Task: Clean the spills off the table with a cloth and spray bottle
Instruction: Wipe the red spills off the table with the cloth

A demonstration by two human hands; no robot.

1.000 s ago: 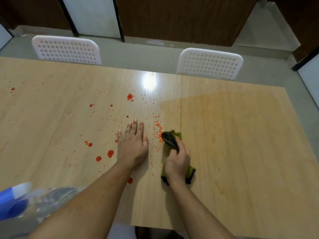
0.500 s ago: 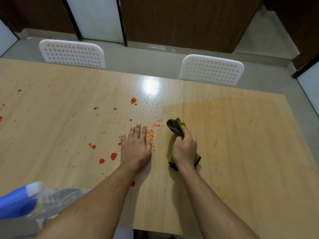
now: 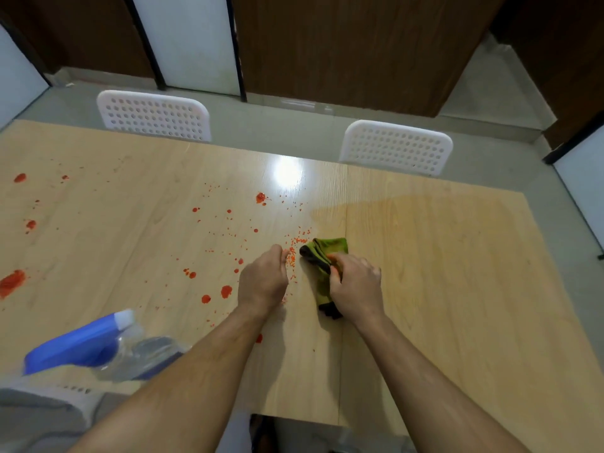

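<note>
Spills (image 3: 225, 291) of red lay scattered across the wooden tabletop (image 3: 457, 289) as you worked at them with both hands. Your right hand (image 3: 356, 289) gripped the green cloth (image 3: 330, 248), fingers curled over its bunched, dark-edged fold, and pressed it down on the tabletop just right of the seam that runs front to back through the wood. Your left hand (image 3: 263, 281) sat just left of the cloth, knuckles up and fingers curled under, holding nothing you could see; a patch of fine orange-red crumbs (image 3: 292, 253) lay between that hand and the cloth. Larger red drops sat left of the cloth, near your left wrist, and further blotches reached the tabletop's far left edge. Right of the cloth the wood showed a darker, damp-looking patch (image 3: 425, 217). The spray bottle (image 3: 98, 348), clear with a blue and white head, stood well to the left of the cloth at the near edge, blurred and partly behind your left forearm. Two white perforated chairs (image 3: 153, 116) stood at the far side of the tabletop, one beyond the cloth to the right, the other well off to the left.
</note>
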